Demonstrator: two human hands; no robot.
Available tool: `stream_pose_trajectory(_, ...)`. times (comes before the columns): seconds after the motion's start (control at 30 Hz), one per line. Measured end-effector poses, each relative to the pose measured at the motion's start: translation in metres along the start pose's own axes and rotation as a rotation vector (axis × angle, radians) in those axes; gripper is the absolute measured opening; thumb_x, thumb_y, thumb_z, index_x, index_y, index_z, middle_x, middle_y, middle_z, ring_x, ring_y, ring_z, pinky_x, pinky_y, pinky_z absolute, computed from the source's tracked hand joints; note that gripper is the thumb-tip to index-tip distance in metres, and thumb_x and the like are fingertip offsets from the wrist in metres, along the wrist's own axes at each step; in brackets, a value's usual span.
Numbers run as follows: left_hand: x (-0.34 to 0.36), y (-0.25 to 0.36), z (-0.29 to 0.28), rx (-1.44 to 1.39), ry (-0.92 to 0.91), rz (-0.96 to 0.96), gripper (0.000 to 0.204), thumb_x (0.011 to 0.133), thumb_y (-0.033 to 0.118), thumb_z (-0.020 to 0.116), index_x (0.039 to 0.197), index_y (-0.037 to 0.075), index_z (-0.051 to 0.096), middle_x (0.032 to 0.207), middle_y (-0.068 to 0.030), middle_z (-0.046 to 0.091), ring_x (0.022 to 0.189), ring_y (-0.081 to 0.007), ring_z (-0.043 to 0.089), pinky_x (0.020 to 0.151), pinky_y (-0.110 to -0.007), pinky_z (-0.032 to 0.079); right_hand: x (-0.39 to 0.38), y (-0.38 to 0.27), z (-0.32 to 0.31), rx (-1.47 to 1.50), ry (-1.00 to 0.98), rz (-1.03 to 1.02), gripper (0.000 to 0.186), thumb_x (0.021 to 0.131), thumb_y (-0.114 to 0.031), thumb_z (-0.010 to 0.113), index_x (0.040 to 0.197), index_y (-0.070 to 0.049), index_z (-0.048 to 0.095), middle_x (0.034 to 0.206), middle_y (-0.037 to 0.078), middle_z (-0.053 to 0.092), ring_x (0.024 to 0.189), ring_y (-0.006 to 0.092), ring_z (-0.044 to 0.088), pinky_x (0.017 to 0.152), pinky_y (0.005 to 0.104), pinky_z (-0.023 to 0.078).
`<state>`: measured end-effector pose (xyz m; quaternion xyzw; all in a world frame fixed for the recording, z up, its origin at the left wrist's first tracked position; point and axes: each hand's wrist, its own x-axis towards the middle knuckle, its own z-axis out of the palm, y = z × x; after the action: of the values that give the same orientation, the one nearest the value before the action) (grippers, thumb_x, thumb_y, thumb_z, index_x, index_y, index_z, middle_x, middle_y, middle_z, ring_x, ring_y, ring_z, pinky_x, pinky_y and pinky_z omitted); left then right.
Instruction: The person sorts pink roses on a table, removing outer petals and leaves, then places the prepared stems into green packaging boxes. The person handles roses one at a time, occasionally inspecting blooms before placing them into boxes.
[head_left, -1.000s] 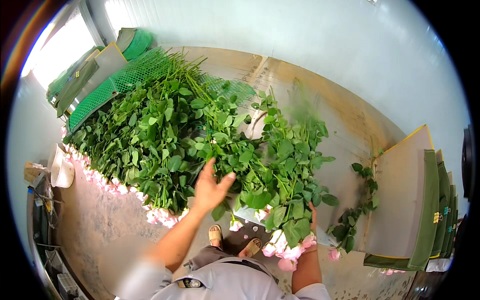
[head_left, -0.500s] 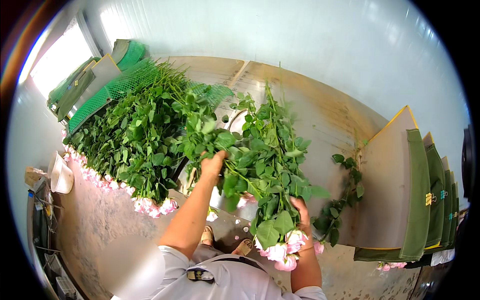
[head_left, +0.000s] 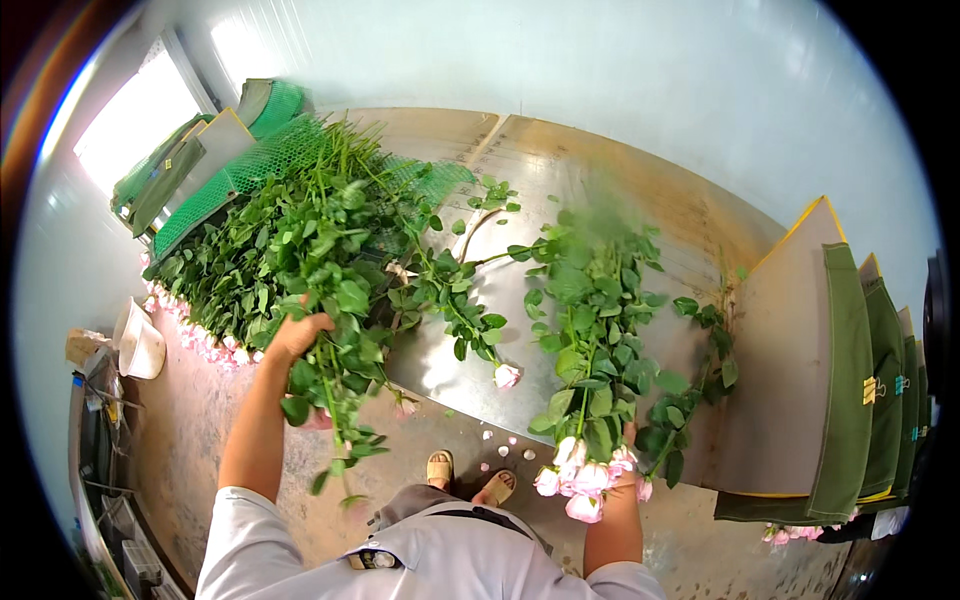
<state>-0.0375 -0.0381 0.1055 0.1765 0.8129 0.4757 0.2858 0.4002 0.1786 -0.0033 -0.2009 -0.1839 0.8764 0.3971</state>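
My left hand (head_left: 297,337) is closed round the leafy stems of some roses (head_left: 345,300) at the left, beside a big pile of pink roses (head_left: 225,265). These stems hang down past the table edge, their lower ends blurred. To the right, a bunch of pink roses (head_left: 590,370) has its blooms toward me, over the near edge of the metal table (head_left: 440,375). My right hand (head_left: 629,437) holds it just above the blooms, its fingers mostly hidden by leaves. Between the hands, a single pale pink rose (head_left: 507,376) lies on the table.
Green mesh (head_left: 255,165) lies over the pile's stem ends. Upright boards with dark green cloth (head_left: 845,380) and binder clips stand at the right, a leafy rose stem (head_left: 700,380) beside them. A white bucket (head_left: 140,343) stands at far left. Petals (head_left: 500,450) dot the floor.
My hands have moved apart. The left has carried its roses left toward the pile; the right-hand bunch has shifted slightly right. The single rose on the table has come into clear sight between them.
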Motion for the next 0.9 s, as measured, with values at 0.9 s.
stream_pose_trajectory(0.9,0.013,0.026,-0.124,0.002,-0.155,0.104,0.054,0.065,0.01,0.063,0.118,0.008,0.053,0.089,-0.0027,0.06,0.079,-0.0141,0.054,0.072,-0.029,0.045,0.149,0.182,0.123,-2.15,0.038,-0.242,0.043,0.082,-0.018,0.061,0.12,0.0,0.052,0.116,0.018,0.058,0.098,0.0278,0.059,0.085,0.0373,0.045)
